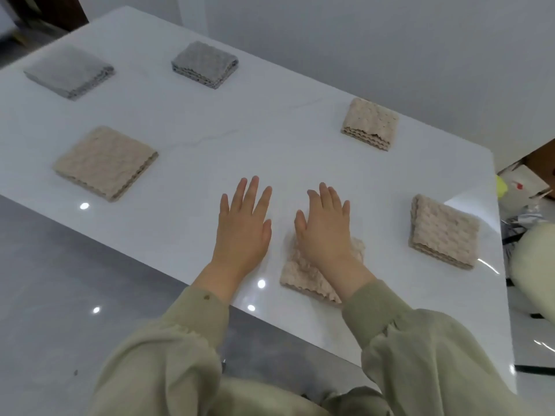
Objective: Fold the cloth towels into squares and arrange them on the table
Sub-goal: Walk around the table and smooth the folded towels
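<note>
Head view. The right hand (326,229) lies flat with straight fingers, its palm pressing the near beige towel (300,277), a folded square close to the near edge of the white table (210,130); it grips nothing. The left hand (243,226) rests flat on bare tabletop just left of that towel, fingers straight and slightly spread, holding nothing. Five other folded squares lie well apart: the far-left grey towel (69,72), the far-centre grey towel (205,64), the left beige towel (105,163), the far-right beige towel (371,124) and the right beige towel (444,232). The step in hand appears to be flattening the last fold, with the task close to done. The next move calls for lifting both hands straight up without dragging the cloth, then perhaps turning the square into line with its neighbours. No brand, label or writing can be read; a white box (522,181) beyond the right edge bears a red mark too small to make out.
</note>
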### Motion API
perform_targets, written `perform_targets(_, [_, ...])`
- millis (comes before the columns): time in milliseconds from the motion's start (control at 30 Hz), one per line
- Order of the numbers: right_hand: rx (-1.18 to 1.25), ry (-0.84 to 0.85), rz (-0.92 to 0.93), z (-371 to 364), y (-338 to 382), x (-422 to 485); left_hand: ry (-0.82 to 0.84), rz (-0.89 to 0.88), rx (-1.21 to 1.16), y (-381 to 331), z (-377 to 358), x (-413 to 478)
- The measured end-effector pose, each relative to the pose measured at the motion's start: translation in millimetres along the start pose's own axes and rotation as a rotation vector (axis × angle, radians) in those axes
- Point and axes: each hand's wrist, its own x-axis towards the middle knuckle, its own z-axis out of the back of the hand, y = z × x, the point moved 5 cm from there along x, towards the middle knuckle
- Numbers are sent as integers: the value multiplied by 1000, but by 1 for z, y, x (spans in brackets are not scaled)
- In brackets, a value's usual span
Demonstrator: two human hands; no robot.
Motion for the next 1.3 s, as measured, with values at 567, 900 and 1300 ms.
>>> perform_targets(567, [237,21,-204,-52,194,44,159,-147,-48,204,68,45])
perform_targets(900, [712,19,-242,-67,237,131,174,-71,-200,285,74,114])
perform_targets(1300, [1128,-84,-671,-117,305,115,254,481,-1011,416,58,102])
